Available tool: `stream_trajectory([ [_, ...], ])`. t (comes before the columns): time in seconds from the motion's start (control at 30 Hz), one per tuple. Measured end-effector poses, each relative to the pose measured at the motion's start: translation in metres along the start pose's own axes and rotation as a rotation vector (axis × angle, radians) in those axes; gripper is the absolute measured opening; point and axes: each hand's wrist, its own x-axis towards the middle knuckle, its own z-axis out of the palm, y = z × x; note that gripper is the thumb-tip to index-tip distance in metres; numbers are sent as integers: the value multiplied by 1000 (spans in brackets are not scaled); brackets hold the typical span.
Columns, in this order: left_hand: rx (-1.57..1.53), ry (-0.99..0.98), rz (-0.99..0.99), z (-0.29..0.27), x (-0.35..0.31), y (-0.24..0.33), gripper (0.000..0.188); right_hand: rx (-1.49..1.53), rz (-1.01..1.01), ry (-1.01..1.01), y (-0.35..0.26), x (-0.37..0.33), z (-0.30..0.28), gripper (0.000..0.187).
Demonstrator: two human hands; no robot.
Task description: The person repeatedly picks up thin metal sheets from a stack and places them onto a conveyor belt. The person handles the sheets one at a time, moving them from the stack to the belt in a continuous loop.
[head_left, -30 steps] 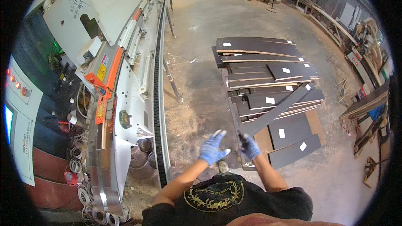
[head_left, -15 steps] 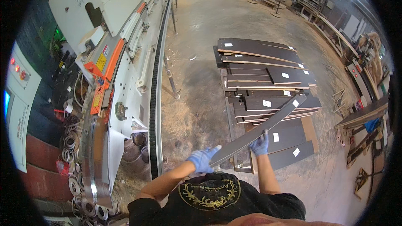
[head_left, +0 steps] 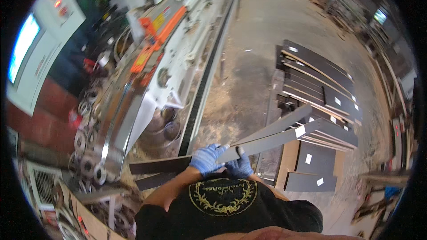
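Note:
In front of my chest lies a long, narrow dark board (head_left: 275,141) with a white label near its right end. A second dark strip (head_left: 284,122) runs close behind it, at a slight angle. Two dark ends (head_left: 153,181) stick out to the left of my hands. My left hand (head_left: 208,156), in a blue glove, is closed over the boards. Close beside it, my gloved right hand (head_left: 239,165) grips the boards from the near side, thumb up. Which strip each left end belongs to is hidden by my hands.
On the right, dark labelled panels (head_left: 340,80) lie stacked low. A long white machine with an orange guard (head_left: 171,22) and a black conveyor belt (head_left: 200,93) runs along the left. Rolls of edge strip (head_left: 100,173) lie below it; a control cabinet (head_left: 46,44) stands far left.
My view has turned left, toward the machine. My hands, apart on one board before, are now close together at my chest, with two strips showing there. The boards now reach past my left hand.

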Motion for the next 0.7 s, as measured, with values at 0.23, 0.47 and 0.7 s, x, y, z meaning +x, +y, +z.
stream_trajectory([
  [0.23,-256,286,-164,12,-73,-51,66,-162,-399,56,24,28,34,62],
  [0.47,-224,720,-391,27,-177,-164,60,-231,-478,292,-13,58,17,29],
  [0.7,11,608,-900,13,-242,-233,65,-269,-606,331,-6,45,23,30],
])
